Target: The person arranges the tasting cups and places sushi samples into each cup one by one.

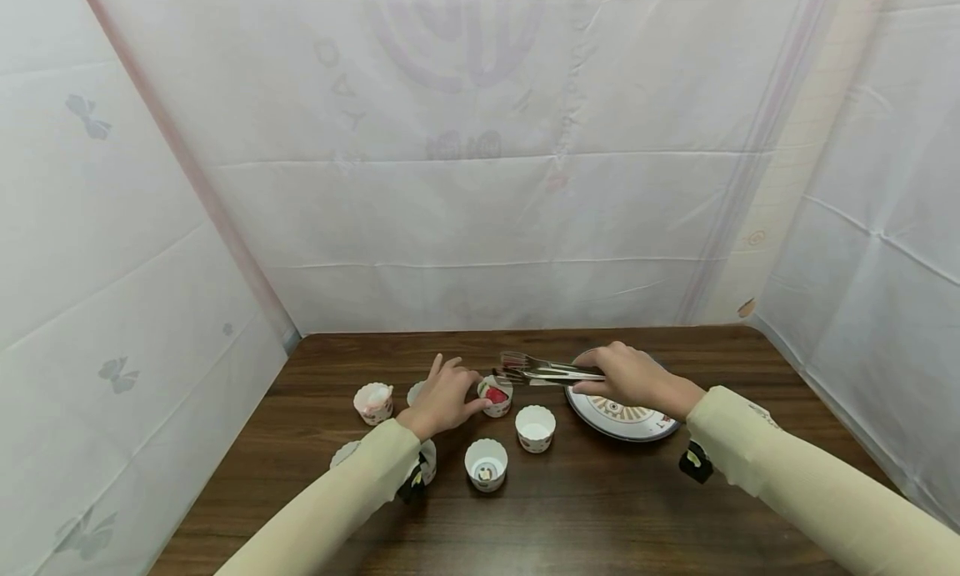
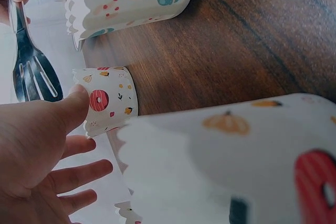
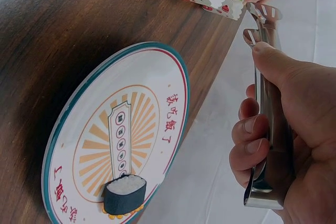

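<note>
My right hand (image 1: 626, 380) grips metal tongs (image 1: 555, 372) around their handles, with the slotted heads pointing left. Those heads hang over the back edge of a small printed paper baking cup (image 1: 498, 410). Inside this cup sits a red and green piece (image 1: 495, 395). With thumb and forefinger at the cup's left rim, my left hand (image 1: 446, 397) touches it, the other fingers spread and straight. In the left wrist view the thumb lies against the cup's printed wall (image 2: 113, 98). Nothing shows between the tongs' slotted heads (image 3: 262, 22) in the right wrist view.
A round white plate (image 1: 630, 428) with a dark rim lies under my right hand; a sushi roll (image 3: 124, 195) shows on it. Two white paper cups (image 1: 536, 434) (image 1: 486, 476) stand nearer me. A cup with pale contents (image 1: 375, 409) stands left; my left arm partly hides other cups.
</note>
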The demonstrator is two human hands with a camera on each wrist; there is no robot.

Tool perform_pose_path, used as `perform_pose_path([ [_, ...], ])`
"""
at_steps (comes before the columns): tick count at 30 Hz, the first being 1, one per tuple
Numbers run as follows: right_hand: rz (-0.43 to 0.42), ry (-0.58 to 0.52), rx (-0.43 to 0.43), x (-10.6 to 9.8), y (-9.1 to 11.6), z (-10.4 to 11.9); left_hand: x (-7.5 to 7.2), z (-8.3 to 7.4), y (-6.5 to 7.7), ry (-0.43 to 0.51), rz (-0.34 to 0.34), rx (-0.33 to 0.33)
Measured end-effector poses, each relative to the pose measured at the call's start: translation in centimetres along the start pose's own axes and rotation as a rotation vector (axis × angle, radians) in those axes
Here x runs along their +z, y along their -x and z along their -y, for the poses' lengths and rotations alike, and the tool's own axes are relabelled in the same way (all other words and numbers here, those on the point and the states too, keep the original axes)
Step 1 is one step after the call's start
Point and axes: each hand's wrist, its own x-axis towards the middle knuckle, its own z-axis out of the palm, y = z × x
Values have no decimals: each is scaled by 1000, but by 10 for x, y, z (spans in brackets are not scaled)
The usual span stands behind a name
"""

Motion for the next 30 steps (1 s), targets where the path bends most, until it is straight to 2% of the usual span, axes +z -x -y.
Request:
perform_pose_path([
  [9, -14, 23, 34, -7, 9, -11, -3, 0, 0, -6, 19, 10],
  [16, -13, 0, 87, -16, 19, -24, -9, -2, -2, 5, -4, 30],
  [21, -22, 4, 127, -20, 31, -35, -10, -9, -5, 30, 2, 88],
  [30, -45, 26, 214, -22, 50, -55, -7, -30, -12, 71, 53, 221],
])
